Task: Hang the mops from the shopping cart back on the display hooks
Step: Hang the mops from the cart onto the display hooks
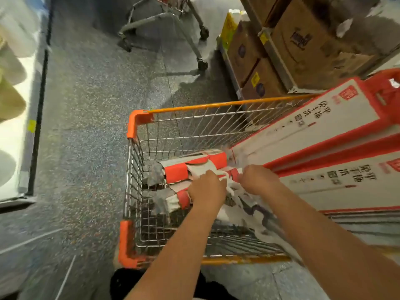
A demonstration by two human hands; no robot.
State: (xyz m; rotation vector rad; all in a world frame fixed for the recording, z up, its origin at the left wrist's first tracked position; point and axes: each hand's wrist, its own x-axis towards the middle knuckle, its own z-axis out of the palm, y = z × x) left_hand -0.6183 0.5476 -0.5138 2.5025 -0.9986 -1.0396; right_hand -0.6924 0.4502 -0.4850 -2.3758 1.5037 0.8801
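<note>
Fingers (213,174) of your left hand (206,189) and right hand (258,180) clench the wrapping (232,188) at the foot of 1 mop (337,182) leaning across the right rim of the shopping cart (138,122), likely to haul it out.

— Where are we?
— We stand at the near end of the shopping cart (216,104). The mops (324,126) lie in it, and their long ends stick out over its right side.
— And our hands?
— Our left hand (206,190) and right hand (259,180) are side by side in the cart. Both hold on to the mops.
— What is past the cart?
— Another cart (164,18) stands farther ahead. Cardboard boxes (313,46) are stacked ahead on the right. A shelf (13,105) runs along our far left.
</note>
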